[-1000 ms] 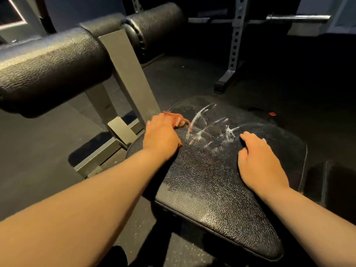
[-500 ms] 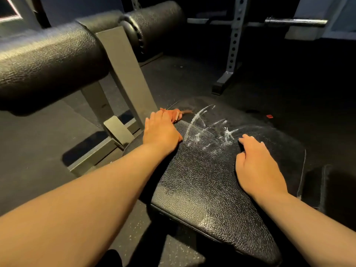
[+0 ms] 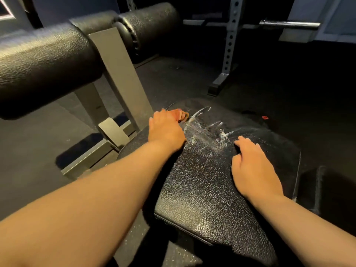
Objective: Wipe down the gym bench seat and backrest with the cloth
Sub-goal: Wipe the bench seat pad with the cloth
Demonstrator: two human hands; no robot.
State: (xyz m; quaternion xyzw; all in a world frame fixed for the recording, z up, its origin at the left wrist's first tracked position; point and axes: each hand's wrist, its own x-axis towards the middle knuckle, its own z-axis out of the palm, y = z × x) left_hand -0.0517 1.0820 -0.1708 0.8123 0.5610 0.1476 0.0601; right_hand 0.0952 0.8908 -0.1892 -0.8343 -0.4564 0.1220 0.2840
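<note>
The left hand (image 3: 166,130), at the far left edge of the black, pebble-grained vinyl bench seat pad (image 3: 202,185), is bare; its forearm is uncovered as far as it shows, the outline slightly blurred; the right hand (image 3: 254,166), on the pad's right half, is bare too; its forearm is equally uncovered.

glossy pebbled vinyl seat (image 3: 202,180), matt grey metal frame (image 3: 119,74).

A gym: padded black rollers (image 3: 44,68) on a grey steel frame (image 3: 119,74), a holed rack upright (image 3: 229,35), a barbell (image 3: 289,25), dark rubber floor (image 3: 173,79)
</note>
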